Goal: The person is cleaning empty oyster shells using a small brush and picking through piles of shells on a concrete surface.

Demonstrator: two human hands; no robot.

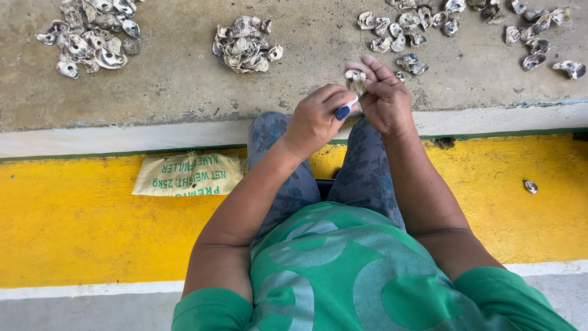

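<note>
My right hand [384,95] holds a grey-white oyster shell [355,79] up between its fingertips, over my knees. My left hand [317,116] is closed round a small knife with a blue and white handle [346,109], whose tip points at the shell. Both hands meet above the grey concrete floor [177,86].
Heaps of oyster shells lie on the concrete: one at the far left [92,34], one in the middle [245,44], a scattered row at the upper right [453,21]. A single shell [530,186] rests on the yellow painted strip [73,220]. A folded printed sack [188,175] lies by my left knee.
</note>
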